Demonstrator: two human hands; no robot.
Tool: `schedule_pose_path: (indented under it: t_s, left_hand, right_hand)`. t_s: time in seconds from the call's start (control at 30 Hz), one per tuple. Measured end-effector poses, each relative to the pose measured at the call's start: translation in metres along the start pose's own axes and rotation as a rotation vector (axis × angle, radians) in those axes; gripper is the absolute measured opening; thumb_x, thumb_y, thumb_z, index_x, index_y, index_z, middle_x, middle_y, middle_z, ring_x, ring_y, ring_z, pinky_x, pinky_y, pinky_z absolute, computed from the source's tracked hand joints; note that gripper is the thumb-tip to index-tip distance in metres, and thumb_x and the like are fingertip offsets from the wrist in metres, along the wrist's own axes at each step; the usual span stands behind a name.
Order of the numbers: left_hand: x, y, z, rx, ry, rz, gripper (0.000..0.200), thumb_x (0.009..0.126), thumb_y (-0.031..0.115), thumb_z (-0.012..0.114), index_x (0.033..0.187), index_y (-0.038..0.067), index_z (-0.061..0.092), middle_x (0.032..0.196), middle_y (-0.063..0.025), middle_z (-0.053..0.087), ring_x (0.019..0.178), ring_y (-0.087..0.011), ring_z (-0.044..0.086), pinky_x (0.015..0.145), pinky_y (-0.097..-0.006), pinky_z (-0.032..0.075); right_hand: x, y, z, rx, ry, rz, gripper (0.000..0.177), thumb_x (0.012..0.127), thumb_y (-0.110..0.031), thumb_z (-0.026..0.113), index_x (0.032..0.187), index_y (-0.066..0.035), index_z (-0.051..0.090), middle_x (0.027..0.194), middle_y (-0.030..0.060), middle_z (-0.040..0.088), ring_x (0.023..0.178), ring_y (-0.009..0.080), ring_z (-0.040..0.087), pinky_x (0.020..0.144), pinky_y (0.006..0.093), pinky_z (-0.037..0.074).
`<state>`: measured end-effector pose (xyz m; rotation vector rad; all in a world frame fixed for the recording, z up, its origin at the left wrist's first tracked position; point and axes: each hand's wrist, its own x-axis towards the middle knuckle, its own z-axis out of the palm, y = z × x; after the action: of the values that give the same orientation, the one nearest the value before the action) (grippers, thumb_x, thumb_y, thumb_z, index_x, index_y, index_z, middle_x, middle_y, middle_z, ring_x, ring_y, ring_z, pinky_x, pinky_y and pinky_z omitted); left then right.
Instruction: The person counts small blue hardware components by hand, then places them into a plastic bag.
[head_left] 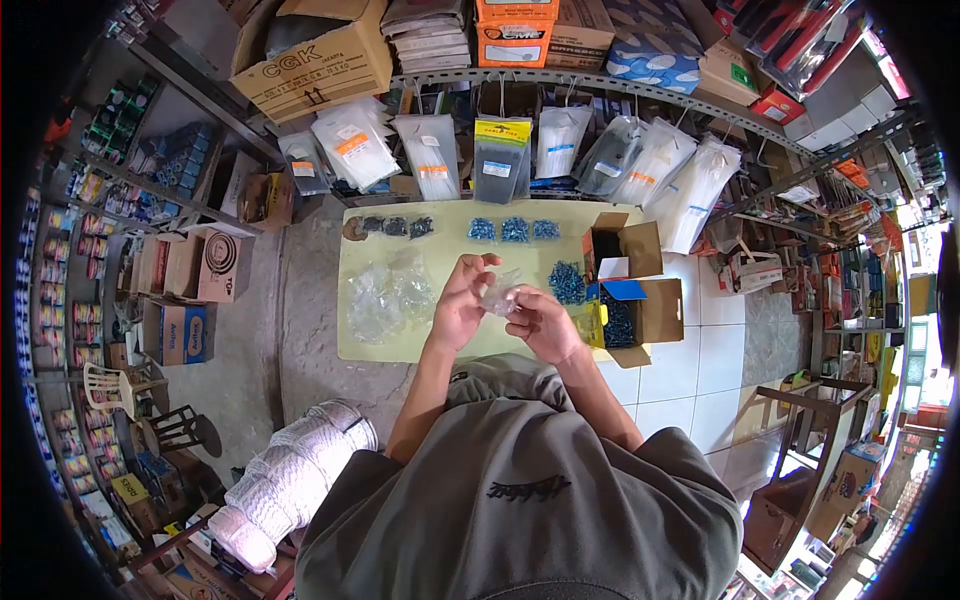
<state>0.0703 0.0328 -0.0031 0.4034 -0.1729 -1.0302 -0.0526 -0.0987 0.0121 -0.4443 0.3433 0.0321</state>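
Observation:
Between my two hands, over the middle of the pale table [400,343], is a small clear plastic bag [499,294]. My left hand [460,306] pinches its left side, and my right hand [541,323] grips its right side. Whether anything is inside cannot be made out. Just right of my hands lies a loose heap of small blue pieces, apparently screws [567,283]. Filled packs of similar blue pieces [514,230] sit in a row along the far side. Packs of dark pieces [396,227] lie at the far left. A pile of clear plastic bags [385,302] is left of my left hand.
At the table's right stand two open cardboard boxes: one with dark contents [642,248], the nearer one [660,312] with blue pieces. Packs of cable ties [502,160] hang from a metal shelf beyond the table. A white rope roll [300,470] and a wooden stand [800,470] flank me.

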Motion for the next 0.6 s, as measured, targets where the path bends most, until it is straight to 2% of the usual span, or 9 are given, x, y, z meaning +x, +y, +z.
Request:
schedule_pose_path:
  t_s: [0.07,0.1,0.17,0.2,0.27,0.37,0.4,0.5,0.6]
  left_hand:
    - [-0.004,0.005,0.005,0.54,-0.035,0.144,0.036,0.077,-0.009,0.054,0.108,0.009,0.048,0.115,-0.0077,0.046,0.096,-0.0125,0.051,0.086,-0.0298,0.043]
    - [-0.007,0.008,0.013,0.54,-0.032,0.144,0.036,0.077,-0.009,0.054,0.108,0.009,0.048,0.115,-0.0077,0.046,0.096,-0.0125,0.051,0.086,-0.0298,0.043]
    - [-0.013,0.013,0.027,0.886,0.038,0.067,0.024,0.08,-0.004,0.06,0.102,0.005,0.053,0.109,-0.0057,0.051,0.092,-0.0099,0.051,0.081,-0.0257,0.042]
    - [-0.013,0.014,0.024,0.886,0.039,0.066,0.024,0.08,-0.004,0.06,0.102,0.005,0.053,0.109,-0.0057,0.051,0.092,-0.0099,0.051,0.081,-0.0257,0.042]
    - [-0.013,0.02,0.015,0.863,0.112,-0.052,0.014,0.083,-0.001,0.063,0.095,0.002,0.057,0.096,-0.0027,0.056,0.087,-0.0092,0.054,0.078,-0.0246,0.043]
    - [-0.015,0.031,0.013,0.913,0.206,0.014,0.009,0.084,-0.001,0.063,0.092,0.002,0.058,0.086,0.0001,0.057,0.083,-0.0093,0.055,0.076,-0.0231,0.045]
    - [-0.016,0.034,0.02,0.918,0.196,0.028,0.016,0.083,0.001,0.068,0.095,0.001,0.058,0.087,-0.0006,0.059,0.082,-0.0076,0.056,0.074,-0.0221,0.047]
    - [-0.016,0.026,0.046,0.964,0.133,0.034,0.022,0.081,0.004,0.071,0.1,0.001,0.058,0.086,-0.0012,0.06,0.081,-0.0083,0.057,0.076,-0.0234,0.049]
    - [-0.013,0.02,0.038,1.065,0.051,-0.006,0.018,0.082,0.001,0.069,0.097,-0.001,0.06,0.088,-0.0038,0.062,0.084,-0.0099,0.059,0.079,-0.0247,0.049]
  right_hand:
    - [-0.003,-0.004,0.002,-0.078,0.057,-0.042,0.016,0.089,-0.012,0.056,0.1,-0.003,0.063,0.077,-0.0021,0.053,0.059,0.0063,0.036,0.052,0.0228,0.028]
    - [-0.004,-0.006,0.006,-0.155,0.112,-0.082,0.018,0.09,-0.012,0.056,0.102,-0.002,0.064,0.078,-0.0016,0.055,0.059,0.0061,0.037,0.052,0.0225,0.028]
    - [-0.007,-0.01,0.01,-0.195,0.111,-0.09,0.019,0.09,-0.012,0.055,0.103,-0.001,0.065,0.078,-0.0013,0.056,0.059,0.0061,0.038,0.052,0.0221,0.028]
    - [-0.008,-0.012,0.01,-0.235,0.11,-0.099,0.02,0.091,-0.011,0.055,0.103,0.0,0.066,0.078,-0.0009,0.057,0.058,0.006,0.038,0.052,0.0216,0.028]
    - [-0.008,-0.016,0.005,-0.249,0.112,-0.092,0.018,0.091,-0.011,0.055,0.101,0.0,0.066,0.076,-0.0007,0.057,0.058,0.0062,0.038,0.052,0.0217,0.028]
    - [-0.013,-0.026,0.003,-0.227,0.139,-0.102,0.017,0.09,-0.01,0.055,0.095,0.001,0.067,0.072,0.0006,0.057,0.058,0.0068,0.04,0.052,0.0218,0.03]
    - [-0.014,-0.029,0.003,-0.25,0.15,-0.108,0.017,0.09,-0.009,0.055,0.095,0.001,0.067,0.073,0.0011,0.057,0.058,0.0072,0.041,0.053,0.0218,0.03]
    - [-0.017,-0.028,-0.004,-0.257,0.12,-0.096,0.018,0.089,-0.009,0.055,0.094,0.002,0.067,0.076,0.0029,0.06,0.06,0.0079,0.045,0.054,0.0214,0.033]
    - [-0.017,-0.027,0.006,-0.332,0.103,-0.089,0.018,0.089,-0.009,0.055,0.094,0.003,0.067,0.079,0.0042,0.062,0.061,0.0076,0.046,0.055,0.0212,0.034]
